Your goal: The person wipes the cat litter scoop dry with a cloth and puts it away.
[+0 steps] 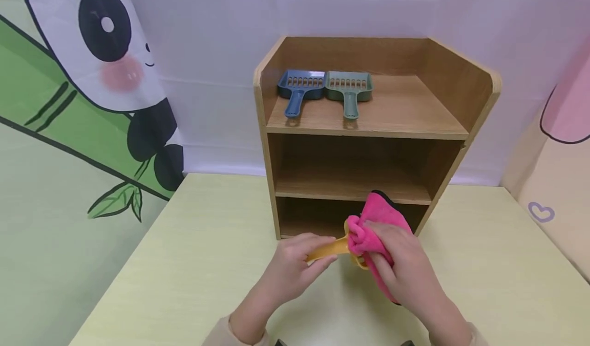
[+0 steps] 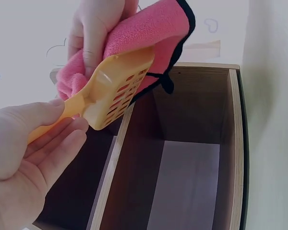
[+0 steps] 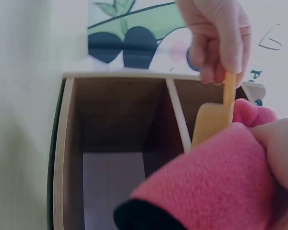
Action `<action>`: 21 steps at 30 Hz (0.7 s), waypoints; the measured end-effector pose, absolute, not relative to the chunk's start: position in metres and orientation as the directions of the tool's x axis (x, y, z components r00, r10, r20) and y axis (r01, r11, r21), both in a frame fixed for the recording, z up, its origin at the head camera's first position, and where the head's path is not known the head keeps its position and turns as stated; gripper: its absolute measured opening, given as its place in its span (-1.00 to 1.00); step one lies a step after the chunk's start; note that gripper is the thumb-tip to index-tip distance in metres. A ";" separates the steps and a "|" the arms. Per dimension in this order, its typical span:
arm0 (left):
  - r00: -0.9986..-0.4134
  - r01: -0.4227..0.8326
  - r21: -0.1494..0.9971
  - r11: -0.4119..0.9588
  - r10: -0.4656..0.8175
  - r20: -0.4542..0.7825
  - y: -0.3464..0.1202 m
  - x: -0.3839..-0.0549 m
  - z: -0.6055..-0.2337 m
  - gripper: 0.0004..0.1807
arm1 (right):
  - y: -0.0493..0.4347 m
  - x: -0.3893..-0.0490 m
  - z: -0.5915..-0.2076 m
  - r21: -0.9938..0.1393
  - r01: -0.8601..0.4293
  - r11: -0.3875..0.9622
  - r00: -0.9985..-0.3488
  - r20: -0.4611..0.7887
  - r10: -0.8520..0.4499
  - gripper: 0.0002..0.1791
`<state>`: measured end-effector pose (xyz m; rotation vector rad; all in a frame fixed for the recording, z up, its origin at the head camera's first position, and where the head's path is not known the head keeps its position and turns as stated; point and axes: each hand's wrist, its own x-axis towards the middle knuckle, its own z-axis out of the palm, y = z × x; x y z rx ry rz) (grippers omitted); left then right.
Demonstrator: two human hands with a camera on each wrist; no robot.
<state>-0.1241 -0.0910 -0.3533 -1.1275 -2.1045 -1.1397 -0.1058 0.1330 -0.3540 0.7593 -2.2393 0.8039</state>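
Observation:
A yellow slotted litter scoop [image 2: 117,86] is held above the table in front of the shelf. My left hand [image 1: 297,264] pinches its handle [image 1: 328,249] between thumb and fingers. A pink cloth with black edging [image 1: 380,218] is bunched in my right hand [image 1: 405,264], which presses it against the scoop's head. In the left wrist view the slots face the shelf side, and the cloth lies over the scoop's far side. The right wrist view shows the cloth covering much of the scoop, so part of its head is hidden there.
Behind the hands stands a wooden shelf unit [image 1: 352,131] with several levels. On its top level a blue scoop [image 1: 301,85] and a green scoop [image 1: 349,86] lie side by side, handles toward me. The pale yellow table [image 1: 207,243] extends to both sides.

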 end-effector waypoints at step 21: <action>-0.546 0.834 0.431 0.345 0.411 0.730 -0.090 -0.125 -0.356 -0.75 | 0.161 -0.110 -0.350 -0.116 -0.585 0.802 -0.562 0.772 -0.298 -0.74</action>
